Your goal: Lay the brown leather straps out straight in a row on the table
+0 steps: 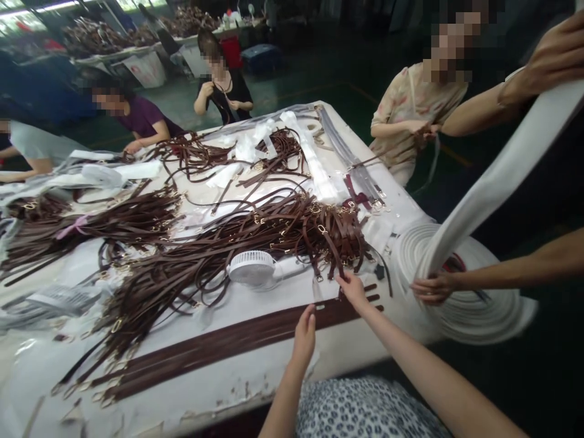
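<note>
Left hand (305, 337): open, palm up, fingers extended, reaching forward
Right hand (353, 291): reaching farther forward, fingers lightly curled, palm down

Two hands (305, 337) (353, 291), one white fan (252, 268), one roll of white strapping (460, 292), and dozens of brown straps (237, 255).

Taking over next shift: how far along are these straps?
Done, it seems: flat straps lie lined up along the table edge. In hand: the right hand touches a strap end, the left hand open beside it. Left: the tangled heaps of buckled straps across the table.
</note>
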Tool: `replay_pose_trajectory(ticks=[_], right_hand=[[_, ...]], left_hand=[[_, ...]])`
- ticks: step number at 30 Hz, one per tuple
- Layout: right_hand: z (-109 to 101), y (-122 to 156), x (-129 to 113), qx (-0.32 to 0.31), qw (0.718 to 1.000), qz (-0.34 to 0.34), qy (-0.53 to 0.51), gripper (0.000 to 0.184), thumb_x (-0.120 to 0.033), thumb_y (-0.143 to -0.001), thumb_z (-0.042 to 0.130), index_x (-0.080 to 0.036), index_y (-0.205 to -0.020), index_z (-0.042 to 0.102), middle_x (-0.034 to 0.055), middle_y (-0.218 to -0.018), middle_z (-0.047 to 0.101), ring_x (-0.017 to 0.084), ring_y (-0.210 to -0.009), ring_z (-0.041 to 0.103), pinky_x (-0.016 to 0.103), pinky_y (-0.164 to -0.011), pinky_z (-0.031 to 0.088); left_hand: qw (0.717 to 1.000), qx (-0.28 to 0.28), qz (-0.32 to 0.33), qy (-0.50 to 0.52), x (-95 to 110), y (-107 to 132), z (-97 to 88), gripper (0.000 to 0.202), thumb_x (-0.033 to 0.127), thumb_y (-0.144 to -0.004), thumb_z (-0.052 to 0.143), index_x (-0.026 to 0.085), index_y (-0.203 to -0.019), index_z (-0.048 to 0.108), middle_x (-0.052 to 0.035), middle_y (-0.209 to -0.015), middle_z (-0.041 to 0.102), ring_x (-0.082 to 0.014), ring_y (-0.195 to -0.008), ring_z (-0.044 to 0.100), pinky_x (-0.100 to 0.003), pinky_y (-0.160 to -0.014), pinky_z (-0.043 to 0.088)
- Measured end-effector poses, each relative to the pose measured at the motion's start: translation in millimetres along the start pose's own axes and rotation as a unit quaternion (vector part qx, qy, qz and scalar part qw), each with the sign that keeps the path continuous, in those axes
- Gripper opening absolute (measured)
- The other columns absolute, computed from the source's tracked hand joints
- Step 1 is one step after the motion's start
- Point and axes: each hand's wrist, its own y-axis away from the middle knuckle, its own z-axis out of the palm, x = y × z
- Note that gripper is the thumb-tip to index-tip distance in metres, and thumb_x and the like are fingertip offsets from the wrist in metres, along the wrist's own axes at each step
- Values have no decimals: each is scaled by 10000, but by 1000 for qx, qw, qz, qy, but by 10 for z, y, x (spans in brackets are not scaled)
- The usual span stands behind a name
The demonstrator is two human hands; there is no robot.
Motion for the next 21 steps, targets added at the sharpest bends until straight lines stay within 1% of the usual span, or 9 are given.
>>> replay_pose_trajectory(ticks=[3,6,9,11,13,15,17,19,21], right_hand=[[-318,151,-247,31,998,-32,-35,497,-657,-841,639,-162,-807,670,0,-604,584,167,-556,525,283,-513,432],[-634,141,-613,71,993,-70,-58,492,-653,-837,632,-162,-850,667,7,-650,588,166,-587,497,281,-534,415],[-876,-12,-1049,105,986,-111,-69,450,-614,-854,652,-165,-878,656,-13,-673,558,140,-599,458,263,-553,390],[-981,-175,-1318,123,981,-136,-69,443,-604,-859,661,-165,-912,654,-25,-677,532,128,-598,436,258,-557,373],[-1040,-372,-1510,133,977,-155,-60,455,-611,-861,655,-164,-949,651,-29,-684,515,126,-604,427,261,-567,371],[-1055,-574,-1584,135,977,-161,-42,470,-622,-869,625,-162,-965,647,-21,-702,518,135,-620,437,274,-593,394],[-1011,-732,-1533,121,982,-147,-10,460,-603,-868,608,-152,-949,653,6,-730,548,162,-651,481,310,-647,443],[-876,-803,-1387,106,987,-120,32,434,-540,-837,646,-128,-973,655,71,-836,602,226,-758,557,385,-751,492],[-622,-772,-1203,97,988,-99,70,463,-450,-802,691,-97,-1095,628,175,-1081,604,311,-963,590,472,-893,489]], left_hand=[[999,-33,-2,17,49,47,33,581,616,-890,506,186,-1242,675,-150,-1302,702,-296,-1234,650,-466,-1127,473],[999,-46,-9,23,53,105,7,527,577,-891,512,190,-1206,683,-142,-1249,723,-289,-1150,686,-463,-1072,513],[999,-47,-22,15,17,156,-44,465,525,-857,571,181,-1140,705,-156,-1194,738,-311,-1118,691,-482,-1058,514],[998,-45,-31,8,-10,191,-81,425,486,-831,606,177,-1101,719,-165,-1164,744,-326,-1105,691,-497,-1055,509],[998,-42,-37,5,-27,229,-115,391,452,-822,618,180,-1081,725,-162,-1147,747,-325,-1093,692,-498,-1053,505],[998,-37,-42,6,-33,272,-145,365,426,-822,616,184,-1074,724,-154,-1138,748,-315,-1083,692,-488,-1046,507],[998,-30,-50,11,-34,319,-174,357,412,-825,613,180,-1074,721,-151,-1135,746,-303,-1070,694,-473,-1037,512],[998,-21,-59,19,-35,372,-204,366,411,-823,613,171,-1080,715,-149,-1140,742,-290,-1057,696,-457,-1030,514],[997,-12,-71,29,-40,435,-232,390,420,-816,613,162,-1092,708,-148,-1150,736,-279,-1037,701,-446,-1021,517]])
